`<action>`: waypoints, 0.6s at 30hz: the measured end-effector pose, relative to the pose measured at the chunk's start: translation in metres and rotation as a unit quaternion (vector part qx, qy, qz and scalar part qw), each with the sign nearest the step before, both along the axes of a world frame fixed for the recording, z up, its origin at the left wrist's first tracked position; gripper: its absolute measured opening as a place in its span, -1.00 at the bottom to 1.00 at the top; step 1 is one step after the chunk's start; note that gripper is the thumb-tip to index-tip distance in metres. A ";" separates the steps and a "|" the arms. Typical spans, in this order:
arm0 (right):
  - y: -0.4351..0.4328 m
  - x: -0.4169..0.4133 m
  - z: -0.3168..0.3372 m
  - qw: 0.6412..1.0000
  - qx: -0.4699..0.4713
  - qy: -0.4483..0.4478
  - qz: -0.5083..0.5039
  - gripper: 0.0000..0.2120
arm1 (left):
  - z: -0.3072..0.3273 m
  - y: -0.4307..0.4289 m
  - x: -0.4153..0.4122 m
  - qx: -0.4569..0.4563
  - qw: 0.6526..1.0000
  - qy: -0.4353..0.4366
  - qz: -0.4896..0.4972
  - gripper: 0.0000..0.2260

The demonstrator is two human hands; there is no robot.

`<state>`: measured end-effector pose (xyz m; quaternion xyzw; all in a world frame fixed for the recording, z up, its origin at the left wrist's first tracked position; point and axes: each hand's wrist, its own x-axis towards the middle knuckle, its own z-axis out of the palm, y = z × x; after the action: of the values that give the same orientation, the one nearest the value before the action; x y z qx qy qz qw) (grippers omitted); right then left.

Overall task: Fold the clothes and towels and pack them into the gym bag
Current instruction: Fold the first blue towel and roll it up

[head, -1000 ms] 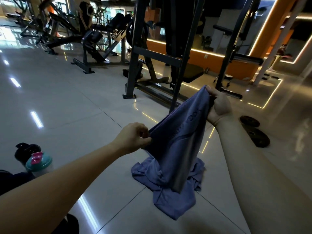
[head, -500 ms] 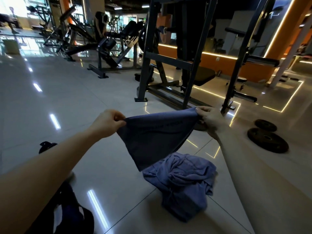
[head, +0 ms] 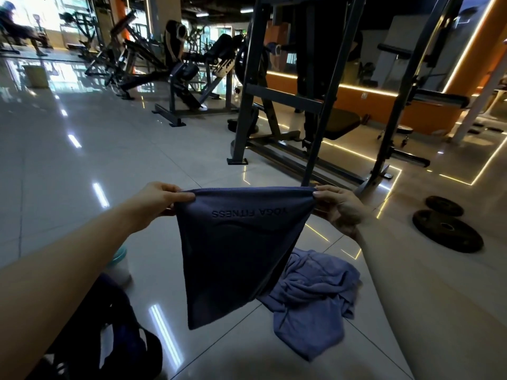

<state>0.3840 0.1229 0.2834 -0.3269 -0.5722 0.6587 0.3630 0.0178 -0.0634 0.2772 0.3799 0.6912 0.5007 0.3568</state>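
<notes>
I hold a blue-purple towel (head: 236, 250) stretched out flat in the air, its "YOGA FITNESS" print upside down near the top edge. My left hand (head: 162, 198) pinches its top left corner and my right hand (head: 340, 209) pinches its top right corner. The towel hangs down to a lower left corner. Behind and below it a crumpled blue-purple garment (head: 312, 297) lies on the tiled floor. The dark gym bag (head: 115, 338) sits at the lower left under my left forearm, partly hidden.
A white shaker bottle with a teal lid (head: 119, 266) stands by the bag. Two black weight plates (head: 447, 231) lie on the floor at the right. A dark steel rack (head: 274, 94) and other gym machines stand ahead. Glossy tiled floor spreads to the left.
My hands have levelled out and moved apart, pulling the towel's top edge taut and horizontal. The towel now hangs flat, facing me, instead of draped slantwise.
</notes>
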 end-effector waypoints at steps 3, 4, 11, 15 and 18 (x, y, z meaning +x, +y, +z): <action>0.004 -0.001 -0.002 1.000 -0.002 0.006 0.012 -0.54 | 0.001 -0.006 -0.006 -0.023 0.999 -0.001 -0.023 -0.86; 0.004 -0.001 -0.003 1.000 -0.005 0.008 0.014 -0.51 | 0.001 -0.007 -0.007 -0.023 0.999 -0.004 -0.021 -0.86; 0.006 -0.004 -0.014 0.999 -0.014 -0.023 0.036 -0.68 | 0.001 -0.004 -0.010 0.029 0.999 0.003 0.029 -0.83; 0.009 -0.001 -0.010 0.979 -0.070 -0.053 0.187 -0.86 | 0.020 -0.005 -0.012 0.080 0.995 -0.065 -0.006 -0.91; 0.010 -0.009 0.000 0.967 -0.040 -0.145 0.207 -0.84 | 0.030 -0.004 -0.014 0.120 0.989 -0.083 0.014 -0.95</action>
<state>0.3747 0.1325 0.2833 -0.3077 -0.6473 0.6873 0.1181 0.0035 -0.0678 0.3071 0.3676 0.5994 0.6144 0.3579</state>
